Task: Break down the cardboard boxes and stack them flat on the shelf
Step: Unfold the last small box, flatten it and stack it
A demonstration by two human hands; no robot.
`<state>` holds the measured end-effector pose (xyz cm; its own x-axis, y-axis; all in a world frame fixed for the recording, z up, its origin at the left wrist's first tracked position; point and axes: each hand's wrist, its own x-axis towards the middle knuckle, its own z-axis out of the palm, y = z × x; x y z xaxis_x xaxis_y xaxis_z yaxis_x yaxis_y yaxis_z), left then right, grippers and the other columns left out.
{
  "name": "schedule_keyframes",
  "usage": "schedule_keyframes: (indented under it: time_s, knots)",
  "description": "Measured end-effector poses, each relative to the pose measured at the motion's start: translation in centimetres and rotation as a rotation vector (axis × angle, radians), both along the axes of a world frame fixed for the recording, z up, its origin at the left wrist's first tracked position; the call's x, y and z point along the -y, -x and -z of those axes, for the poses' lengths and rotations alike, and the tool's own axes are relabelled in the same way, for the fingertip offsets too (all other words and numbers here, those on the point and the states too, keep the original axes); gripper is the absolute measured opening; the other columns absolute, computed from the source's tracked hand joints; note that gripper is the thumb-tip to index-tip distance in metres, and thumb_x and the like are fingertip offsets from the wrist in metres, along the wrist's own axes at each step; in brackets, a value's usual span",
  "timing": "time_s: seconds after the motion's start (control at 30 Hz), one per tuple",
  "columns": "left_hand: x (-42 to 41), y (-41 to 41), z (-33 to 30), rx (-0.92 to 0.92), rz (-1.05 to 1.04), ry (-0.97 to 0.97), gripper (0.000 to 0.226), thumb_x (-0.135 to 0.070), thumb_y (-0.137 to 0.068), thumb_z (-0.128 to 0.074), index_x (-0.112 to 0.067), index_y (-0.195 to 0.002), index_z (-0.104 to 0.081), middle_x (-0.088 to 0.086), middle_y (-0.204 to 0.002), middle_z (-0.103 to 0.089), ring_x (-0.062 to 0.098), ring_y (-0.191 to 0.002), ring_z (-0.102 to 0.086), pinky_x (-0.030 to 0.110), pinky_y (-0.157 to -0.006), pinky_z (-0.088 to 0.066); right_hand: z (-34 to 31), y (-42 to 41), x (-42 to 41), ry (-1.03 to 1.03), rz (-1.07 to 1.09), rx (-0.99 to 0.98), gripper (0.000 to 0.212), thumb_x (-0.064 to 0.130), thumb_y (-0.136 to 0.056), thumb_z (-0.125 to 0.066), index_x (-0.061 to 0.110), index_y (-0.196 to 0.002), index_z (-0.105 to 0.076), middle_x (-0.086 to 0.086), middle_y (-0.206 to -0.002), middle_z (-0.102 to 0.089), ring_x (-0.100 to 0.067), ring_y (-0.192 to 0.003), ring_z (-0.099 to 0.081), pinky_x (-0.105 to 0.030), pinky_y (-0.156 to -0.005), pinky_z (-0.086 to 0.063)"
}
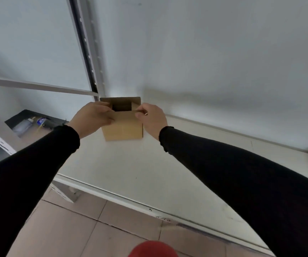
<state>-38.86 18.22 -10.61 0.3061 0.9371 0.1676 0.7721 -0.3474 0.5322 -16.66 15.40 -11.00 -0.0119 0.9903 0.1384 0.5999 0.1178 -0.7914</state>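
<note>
Both hands point(93, 117) point(152, 118) grip box point(123, 128) on shelf point(149, 164).

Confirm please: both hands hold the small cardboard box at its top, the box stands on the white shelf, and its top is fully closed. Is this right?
Not quite. The top is not fully closed: the head view shows a dark opening between the flaps of the box. The rest holds: the left hand and the right hand each have a grip at its top, and it stands on the white shelf.
</note>
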Motion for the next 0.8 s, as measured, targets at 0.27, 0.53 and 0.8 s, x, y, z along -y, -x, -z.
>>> schedule_keyframes:
  time_s: [0.27,0.53,0.8]
  knots:
    - [11.2,-14.5,-0.1,0.513,0.152,0.315,0.021,-0.027,-0.089,-0.075,-0.025,-0.109,-0.077,-0.015,-0.112,-0.073,0.000,-0.101,-0.066,0.023,-0.094,-0.048,-2.7,-16.3,13.2,-0.032,0.197,-0.125,0.026,0.023,-0.096,-0.064,0.027,-0.121,-0.066,0.010,-0.108,-0.063,-0.015,-0.095,-0.062,-0.038,-0.090,-0.055]
    - [20.7,-25.1,-1.5,0.976,0.093,0.776,0.028,-0.028,-0.096,-0.067,-0.012,-0.118,-0.070,-0.002,-0.109,-0.073,0.015,-0.103,-0.068,0.039,-0.102,-0.053,-3.6,-28.3,27.6,0.343,0.330,-0.503,0.087,0.062,-0.081,-0.071,0.034,-0.154,-0.033,0.010,-0.150,-0.045,-0.018,-0.136,-0.046,-0.042,-0.113,-0.036]
    - [26.6,-27.7,0.9,0.774,0.323,0.924,0.031,-0.006,-0.096,-0.061,-0.009,-0.126,-0.067,0.003,-0.126,-0.070,0.017,-0.116,-0.064,0.036,-0.110,-0.043,-0.9,-31.2,33.5,0.273,0.252,-0.700,0.094,0.034,-0.080,-0.086,0.026,-0.155,-0.030,0.002,-0.139,-0.059,-0.017,-0.120,-0.065,-0.046,-0.106,-0.050]
